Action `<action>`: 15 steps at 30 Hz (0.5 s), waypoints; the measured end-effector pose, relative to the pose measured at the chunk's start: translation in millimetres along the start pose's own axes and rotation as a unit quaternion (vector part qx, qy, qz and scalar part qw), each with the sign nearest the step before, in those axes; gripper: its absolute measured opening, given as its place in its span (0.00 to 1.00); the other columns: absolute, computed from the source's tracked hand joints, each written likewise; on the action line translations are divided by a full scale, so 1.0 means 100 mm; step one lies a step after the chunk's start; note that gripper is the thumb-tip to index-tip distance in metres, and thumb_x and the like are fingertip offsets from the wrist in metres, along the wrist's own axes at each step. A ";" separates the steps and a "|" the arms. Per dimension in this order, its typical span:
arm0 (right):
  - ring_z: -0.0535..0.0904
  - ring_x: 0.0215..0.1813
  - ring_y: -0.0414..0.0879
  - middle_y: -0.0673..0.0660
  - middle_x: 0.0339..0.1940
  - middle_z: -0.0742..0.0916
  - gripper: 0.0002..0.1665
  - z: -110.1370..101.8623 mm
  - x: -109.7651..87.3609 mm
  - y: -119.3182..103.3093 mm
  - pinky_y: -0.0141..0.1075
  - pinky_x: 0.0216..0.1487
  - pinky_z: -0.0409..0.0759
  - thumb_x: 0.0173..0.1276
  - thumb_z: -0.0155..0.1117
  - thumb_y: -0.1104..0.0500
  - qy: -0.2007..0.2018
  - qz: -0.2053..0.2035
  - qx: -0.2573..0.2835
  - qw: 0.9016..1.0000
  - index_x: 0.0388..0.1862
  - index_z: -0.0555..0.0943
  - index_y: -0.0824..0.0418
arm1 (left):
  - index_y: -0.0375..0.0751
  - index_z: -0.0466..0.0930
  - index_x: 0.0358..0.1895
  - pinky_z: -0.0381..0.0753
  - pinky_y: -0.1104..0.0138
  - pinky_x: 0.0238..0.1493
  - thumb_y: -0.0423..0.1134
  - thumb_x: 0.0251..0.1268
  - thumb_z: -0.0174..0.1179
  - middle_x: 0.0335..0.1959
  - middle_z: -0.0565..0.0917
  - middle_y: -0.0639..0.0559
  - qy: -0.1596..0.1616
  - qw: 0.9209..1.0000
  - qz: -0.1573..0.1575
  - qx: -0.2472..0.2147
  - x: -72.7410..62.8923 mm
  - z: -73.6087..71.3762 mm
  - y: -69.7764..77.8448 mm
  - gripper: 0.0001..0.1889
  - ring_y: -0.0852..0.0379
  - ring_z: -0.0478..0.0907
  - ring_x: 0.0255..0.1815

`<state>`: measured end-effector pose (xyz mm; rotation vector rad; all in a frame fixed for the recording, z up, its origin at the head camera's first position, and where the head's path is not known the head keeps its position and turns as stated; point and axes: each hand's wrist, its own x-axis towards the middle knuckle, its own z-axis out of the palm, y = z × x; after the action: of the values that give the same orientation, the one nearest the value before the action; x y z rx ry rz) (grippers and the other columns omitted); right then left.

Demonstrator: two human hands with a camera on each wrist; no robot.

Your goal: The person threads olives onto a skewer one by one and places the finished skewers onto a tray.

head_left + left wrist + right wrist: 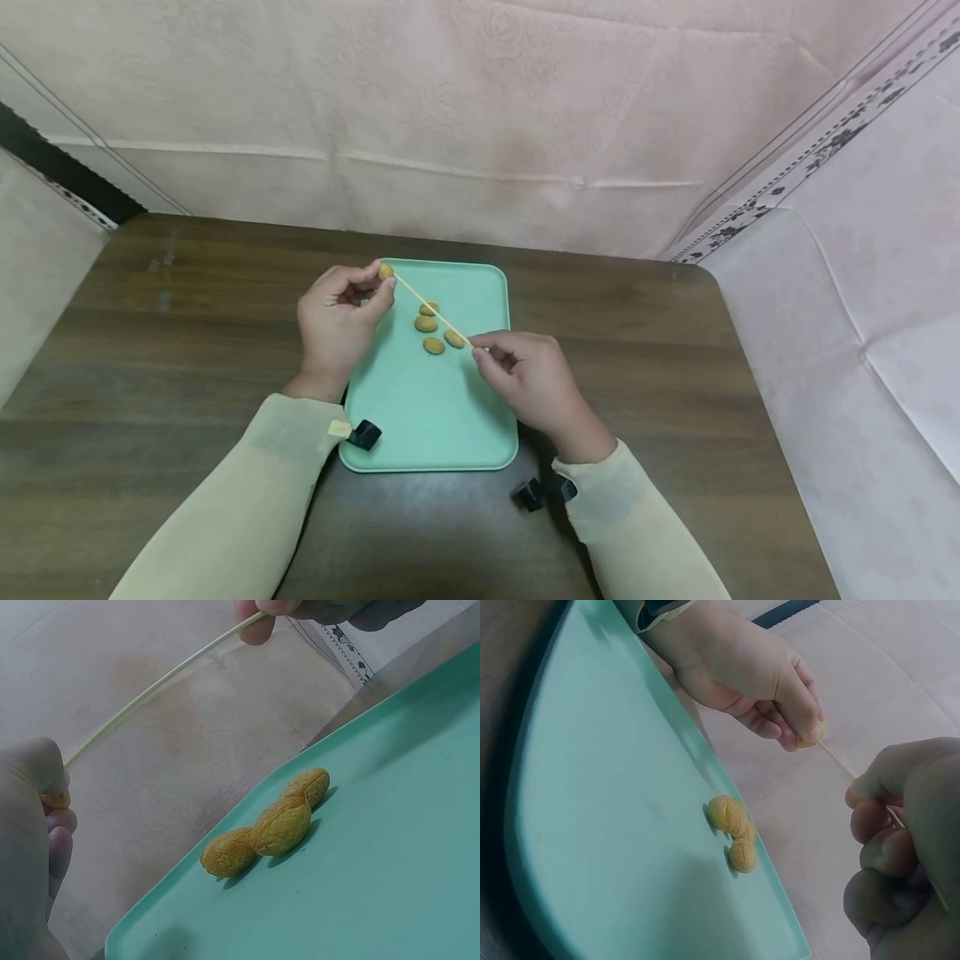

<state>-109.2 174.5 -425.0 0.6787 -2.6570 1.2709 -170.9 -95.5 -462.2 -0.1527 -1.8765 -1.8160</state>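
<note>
Your left hand [341,317] pinches a brown piece [386,271] at one end of the thin stick [166,676] your right hand [528,375] grips, above the green tray [427,425] (four similar pieces [426,323] lie there).

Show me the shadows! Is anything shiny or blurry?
Head view: soft shadow on the green tray near the right hand, faint pale marks on the table, maybe shine; left wrist view: dark shadows beside the brown lumps; right wrist view: soft shadow on the tray, whose left edge looks blurry.

A thin pale stick [412,291] slants from the right hand [538,379] to a golden piece [386,272] in the left hand [337,321].
</note>
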 end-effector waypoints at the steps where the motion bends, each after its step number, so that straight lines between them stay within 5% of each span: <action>1: 0.75 0.27 0.42 0.47 0.26 0.85 0.09 0.00 0.00 0.00 0.32 0.26 0.79 0.81 0.75 0.59 0.000 0.002 0.001 1.000 0.55 0.96 0.56 | 0.35 0.95 0.50 0.90 0.75 0.46 0.29 0.71 0.78 0.45 0.90 0.55 -0.001 1.000 0.001 0.001 0.00 0.00 0.00 0.08 0.61 0.90 0.43; 15: 0.76 0.28 0.43 0.47 0.27 0.86 0.10 0.01 0.00 0.01 0.32 0.26 0.78 0.81 0.74 0.61 -0.003 0.008 0.008 1.000 0.56 0.95 0.60 | 0.37 0.96 0.49 0.86 0.76 0.42 0.30 0.70 0.78 0.41 0.89 0.55 -0.015 1.000 0.002 0.019 0.00 -0.02 0.00 0.07 0.62 0.89 0.42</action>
<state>-109.6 174.8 -426.5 0.6654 -2.6662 1.2983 -170.3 -97.0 -462.3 -0.1711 -1.9274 -1.7835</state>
